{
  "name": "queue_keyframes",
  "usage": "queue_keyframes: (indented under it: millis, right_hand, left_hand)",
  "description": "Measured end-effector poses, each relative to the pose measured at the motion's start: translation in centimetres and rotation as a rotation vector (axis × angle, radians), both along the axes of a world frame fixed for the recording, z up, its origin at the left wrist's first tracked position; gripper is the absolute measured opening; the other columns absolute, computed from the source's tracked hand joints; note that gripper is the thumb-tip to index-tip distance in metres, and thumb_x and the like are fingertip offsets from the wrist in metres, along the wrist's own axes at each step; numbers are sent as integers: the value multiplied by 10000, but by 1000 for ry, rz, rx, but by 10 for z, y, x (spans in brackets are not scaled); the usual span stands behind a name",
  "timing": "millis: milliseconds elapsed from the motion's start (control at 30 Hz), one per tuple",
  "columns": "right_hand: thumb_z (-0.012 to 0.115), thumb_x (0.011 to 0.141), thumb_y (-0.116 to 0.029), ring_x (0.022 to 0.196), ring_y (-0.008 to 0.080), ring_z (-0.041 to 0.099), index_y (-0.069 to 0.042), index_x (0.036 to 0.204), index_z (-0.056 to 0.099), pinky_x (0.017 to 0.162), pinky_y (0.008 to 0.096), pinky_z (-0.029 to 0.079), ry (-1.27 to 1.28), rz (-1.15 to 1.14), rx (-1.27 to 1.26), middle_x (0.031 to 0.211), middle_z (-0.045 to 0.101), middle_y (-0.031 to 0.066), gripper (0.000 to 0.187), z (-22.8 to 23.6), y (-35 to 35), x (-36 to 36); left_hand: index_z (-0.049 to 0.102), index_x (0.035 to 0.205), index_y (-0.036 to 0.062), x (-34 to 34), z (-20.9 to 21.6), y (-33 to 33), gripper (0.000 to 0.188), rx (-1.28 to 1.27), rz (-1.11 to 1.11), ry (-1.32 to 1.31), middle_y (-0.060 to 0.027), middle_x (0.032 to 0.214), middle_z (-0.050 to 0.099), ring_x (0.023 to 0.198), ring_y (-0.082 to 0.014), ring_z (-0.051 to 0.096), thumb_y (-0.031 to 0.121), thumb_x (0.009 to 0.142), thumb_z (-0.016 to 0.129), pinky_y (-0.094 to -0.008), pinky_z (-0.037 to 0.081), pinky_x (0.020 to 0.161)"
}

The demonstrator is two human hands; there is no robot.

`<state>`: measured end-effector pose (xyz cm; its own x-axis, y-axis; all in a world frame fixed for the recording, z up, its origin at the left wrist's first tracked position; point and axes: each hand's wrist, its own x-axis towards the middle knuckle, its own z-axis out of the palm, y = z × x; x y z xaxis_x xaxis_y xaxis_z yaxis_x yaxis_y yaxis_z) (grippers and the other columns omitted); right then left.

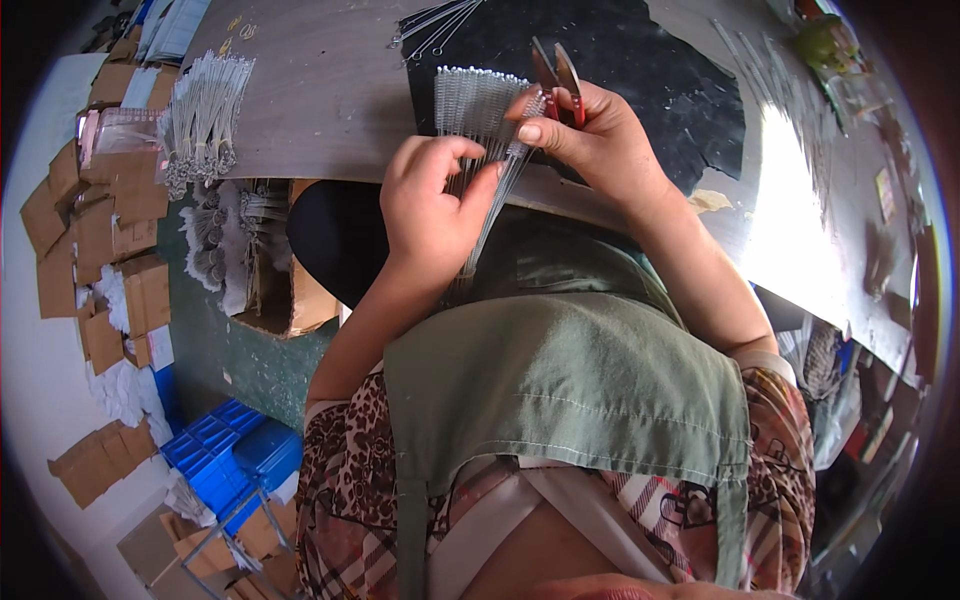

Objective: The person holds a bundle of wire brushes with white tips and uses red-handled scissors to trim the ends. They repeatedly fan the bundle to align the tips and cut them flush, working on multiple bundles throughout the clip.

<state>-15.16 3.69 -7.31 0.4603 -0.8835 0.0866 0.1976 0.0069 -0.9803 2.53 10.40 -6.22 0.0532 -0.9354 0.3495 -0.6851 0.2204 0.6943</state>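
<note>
Red-handled cutting pliers (566, 85) lie in my right hand (600, 135), jaws pointing away from me. The thumb and index finger of that hand also pinch the bristled end of a thin wire brush (531, 112). Its stem runs among other long wire stems (490, 225) toward my lap. Beside it, a dense row of small wire brushes (470, 95) stands with tips at the table edge. My left hand (430, 195) is at these stems, thumb and index finger apart, its thumb tip touching or very near them. Its other fingers are curled and partly hidden.
A black sheet (640, 80) covers part of the grey table (320, 90). Loose wire pieces (440, 25) lie at its far edge. A bundle of brushes (205, 115) stands at left. Below are a cardboard box (310, 290) and blue crates (225, 440). More wires (790, 120) lie right.
</note>
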Motion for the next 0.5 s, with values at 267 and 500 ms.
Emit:
queue_keyframes:
  millis: [267, 500]
  right_hand:
    - [671, 851, -173, 616, 39, 473, -40, 862, 620, 559, 196, 402, -27, -119, 142, 677, 533, -50, 143, -1, 3, 1]
    - [616, 897, -185, 583, 48, 427, -66, 835, 583, 533, 205, 365, 93, -450, -24, 642, 488, -46, 139, -9, -18, -12]
  left_hand:
    - [374, 1274, 0, -2, -14, -1, 814, -79, 80, -127, -214, 1075, 507, 991, -376, 502, 202, 621, 814, -439, 408, 884]
    - [304, 1356, -36, 6, -29, -4, 891, -67, -7, -282, -221, 1088, 513, 984, -376, 512, 280, 668, 773, -451, 415, 866]
